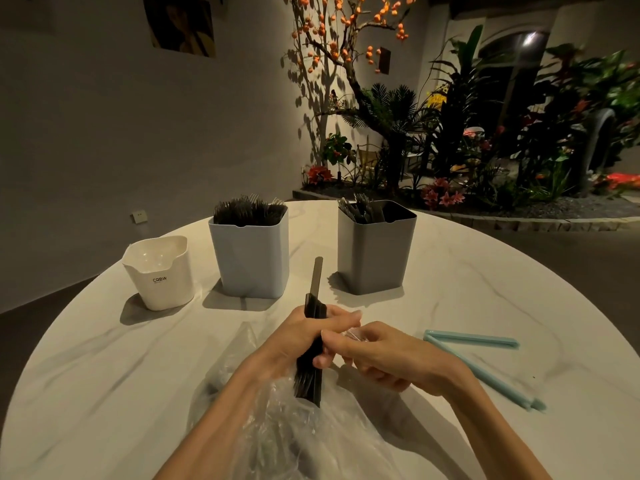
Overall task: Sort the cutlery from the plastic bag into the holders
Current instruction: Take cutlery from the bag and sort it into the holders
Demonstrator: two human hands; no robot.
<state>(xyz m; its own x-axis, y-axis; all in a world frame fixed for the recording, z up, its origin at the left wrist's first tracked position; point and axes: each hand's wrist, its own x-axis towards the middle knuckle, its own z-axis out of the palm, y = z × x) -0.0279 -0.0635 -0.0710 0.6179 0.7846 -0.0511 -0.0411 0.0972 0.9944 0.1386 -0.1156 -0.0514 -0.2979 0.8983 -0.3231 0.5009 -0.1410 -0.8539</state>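
Observation:
My left hand [304,336] grips a bundle of dark plastic cutlery [313,344]; one handle sticks up above the rest, and the lower ends reach into the clear plastic bag [277,420] lying crumpled at the table's near edge. My right hand [377,355] pinches the bundle from the right, with a bit of clear film in its fingers. Three holders stand behind: a low white holder [161,275] at the left that looks empty, a pale blue holder [251,258] packed with forks, and a grey holder [375,251] with several pieces leaning at its back left.
A light blue bag clip [481,362] lies open in a V on the round marble table [467,278] to the right of my hands. Beyond the table's far edge are a grey wall and a bed of plants.

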